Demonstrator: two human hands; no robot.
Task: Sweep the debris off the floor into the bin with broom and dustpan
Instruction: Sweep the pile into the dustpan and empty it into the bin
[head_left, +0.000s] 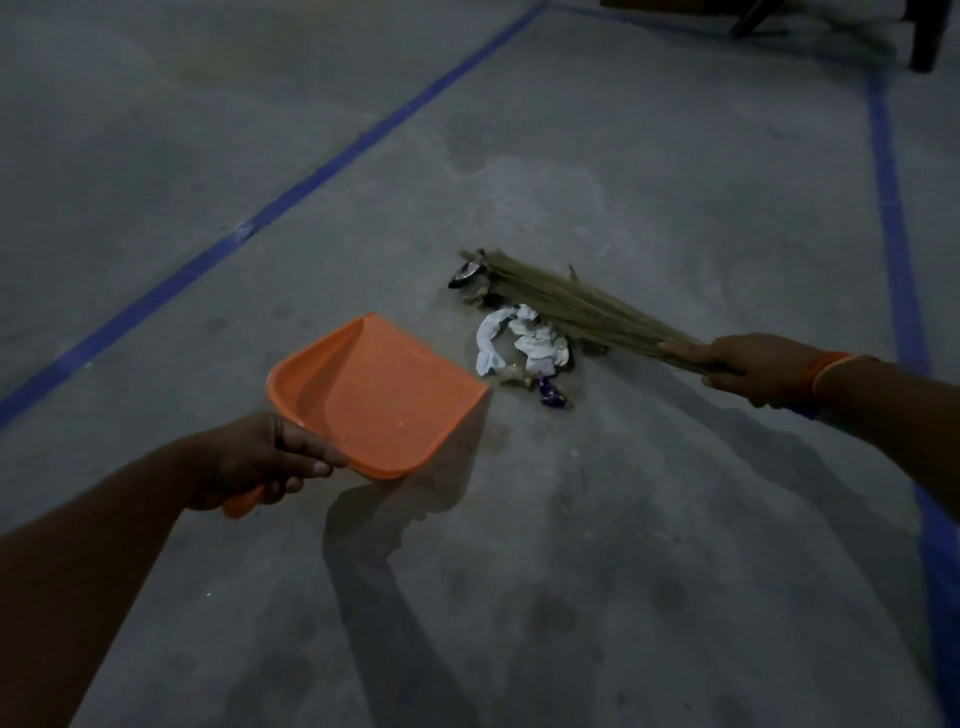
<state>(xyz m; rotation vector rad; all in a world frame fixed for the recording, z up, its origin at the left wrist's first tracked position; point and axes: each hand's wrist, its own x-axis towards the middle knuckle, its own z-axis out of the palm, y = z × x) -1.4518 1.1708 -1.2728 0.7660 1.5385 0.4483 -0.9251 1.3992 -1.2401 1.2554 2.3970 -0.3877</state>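
My left hand (260, 460) grips the handle of an orange dustpan (379, 397), held just above the grey floor with its open mouth towards the debris. My right hand (753, 371) grips a straw broom (571, 304) near its bound end; the bristles fan out leftward over the pile. The debris (519, 338) lies between pan and broom: crumpled white paper, a small purple wrapper (551, 396) and a shiny wrapper with dark scraps (470, 275) at the bristle tips. No bin is in view.
Blue tape lines (322, 174) cross the concrete floor, one diagonal at left, another (893, 244) running down the right side. Dark furniture legs (927, 36) stand at the top right. The light is dim.
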